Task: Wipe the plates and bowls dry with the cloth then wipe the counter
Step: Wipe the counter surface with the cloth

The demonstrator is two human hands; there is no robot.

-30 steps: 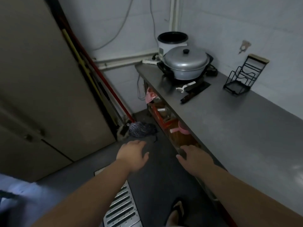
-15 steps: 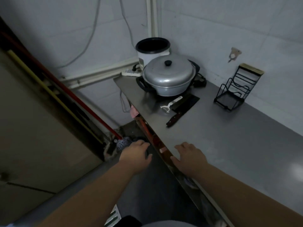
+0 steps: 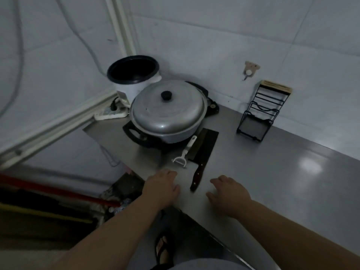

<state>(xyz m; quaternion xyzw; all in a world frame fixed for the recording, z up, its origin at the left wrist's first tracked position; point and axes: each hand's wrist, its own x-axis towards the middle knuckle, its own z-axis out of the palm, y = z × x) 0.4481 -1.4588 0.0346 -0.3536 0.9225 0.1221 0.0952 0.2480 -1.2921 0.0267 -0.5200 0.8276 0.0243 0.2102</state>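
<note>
The steel counter (image 3: 272, 182) runs from the corner toward the right. My left hand (image 3: 161, 187) hovers over its near edge, fingers relaxed, holding nothing. My right hand (image 3: 228, 192) is over the counter to the right of a cleaver's handle, fingers loosely bent, also holding nothing. No cloth, plate or bowl shows in this view.
A lidded metal pot (image 3: 168, 112) sits on a black cooker at the corner, a rice cooker (image 3: 134, 77) behind it. A cleaver (image 3: 202, 158) and white peeler (image 3: 185, 152) lie between pot and hands. A black wire rack (image 3: 261, 115) stands by the wall. Mop handles (image 3: 58, 191) lean at left.
The view has turned right and closer to the counter. Both hands have moved from over the floor and counter edge to above the counter, near the cleaver.
</note>
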